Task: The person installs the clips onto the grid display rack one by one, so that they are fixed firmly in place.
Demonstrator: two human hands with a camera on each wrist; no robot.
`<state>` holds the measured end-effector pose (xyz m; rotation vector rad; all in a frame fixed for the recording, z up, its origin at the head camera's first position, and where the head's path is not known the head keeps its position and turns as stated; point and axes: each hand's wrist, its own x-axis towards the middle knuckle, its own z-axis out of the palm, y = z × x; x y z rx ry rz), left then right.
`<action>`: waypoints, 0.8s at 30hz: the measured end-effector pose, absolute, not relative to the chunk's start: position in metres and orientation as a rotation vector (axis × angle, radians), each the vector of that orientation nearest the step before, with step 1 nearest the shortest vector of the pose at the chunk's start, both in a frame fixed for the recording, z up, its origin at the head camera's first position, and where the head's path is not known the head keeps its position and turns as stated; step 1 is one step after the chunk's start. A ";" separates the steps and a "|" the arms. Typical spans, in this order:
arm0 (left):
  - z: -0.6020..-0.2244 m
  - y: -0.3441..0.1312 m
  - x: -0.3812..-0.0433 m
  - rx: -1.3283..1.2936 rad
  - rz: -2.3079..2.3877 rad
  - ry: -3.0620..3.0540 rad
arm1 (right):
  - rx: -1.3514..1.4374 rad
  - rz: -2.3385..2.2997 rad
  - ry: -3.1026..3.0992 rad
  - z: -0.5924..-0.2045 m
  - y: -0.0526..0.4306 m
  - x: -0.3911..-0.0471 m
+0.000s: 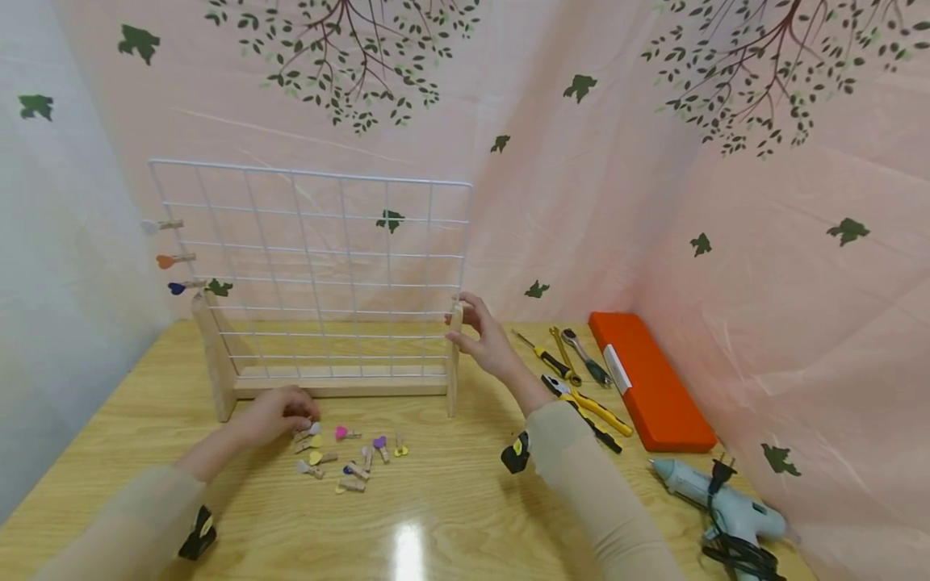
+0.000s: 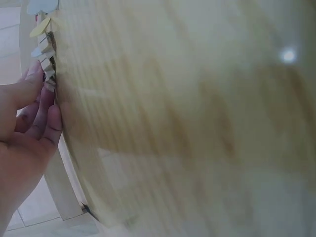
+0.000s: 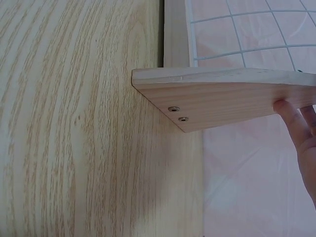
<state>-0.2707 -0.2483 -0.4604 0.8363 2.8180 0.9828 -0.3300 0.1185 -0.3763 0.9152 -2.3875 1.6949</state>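
In the head view my left hand [image 1: 274, 415] reaches into a group of small wooden clothespins with coloured hearts, among them a pink one [image 1: 342, 433]. The left wrist view shows thumb and fingertips pinching a clothespin [image 2: 48, 79], partly hidden. A white wire grid [image 1: 312, 173] stands upright in a wooden stand [image 1: 349, 389]. Along its left edge are clipped clothespins with a white, an orange [image 1: 167, 261] and a dark blue heart [image 1: 177, 288]. My right hand [image 1: 488, 337] grips the upper part of the stand's right side piece [image 3: 212, 98], thumb on its near side.
Right of the stand lie a screwdriver [image 1: 555, 365], wrenches, pliers [image 1: 603, 414] and a ratchet [image 1: 587, 359]. Beyond them are an orange box [image 1: 650, 379] and a glue gun [image 1: 734, 508] with a black cord. Printed cloth hangs behind the table.
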 end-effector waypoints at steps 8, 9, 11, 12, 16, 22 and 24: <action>-0.455 -0.253 -0.267 0.569 1.071 2.927 | 0.940 1.702 -2.364 -0.370 0.116 -0.326; -0.452 -0.253 -0.267 0.540 1.098 2.935 | 0.938 1.700 -2.366 -0.370 0.116 -0.326; -0.444 -0.253 -0.265 0.503 1.137 2.967 | 0.937 1.704 -2.361 -0.369 0.116 -0.326; -0.440 -0.252 -0.265 0.491 1.167 2.973 | 0.936 1.706 -2.359 -0.369 0.116 -0.326; -0.422 -0.251 -0.262 0.453 1.257 3.003 | 0.933 1.711 -2.355 -0.369 0.117 -0.325; -0.385 -0.255 -0.256 0.322 1.415 3.123 | 0.937 1.710 -2.371 -0.370 0.117 -0.325; -0.370 -0.257 -0.255 0.227 1.487 3.164 | 0.932 1.711 -2.377 -0.370 0.116 -0.325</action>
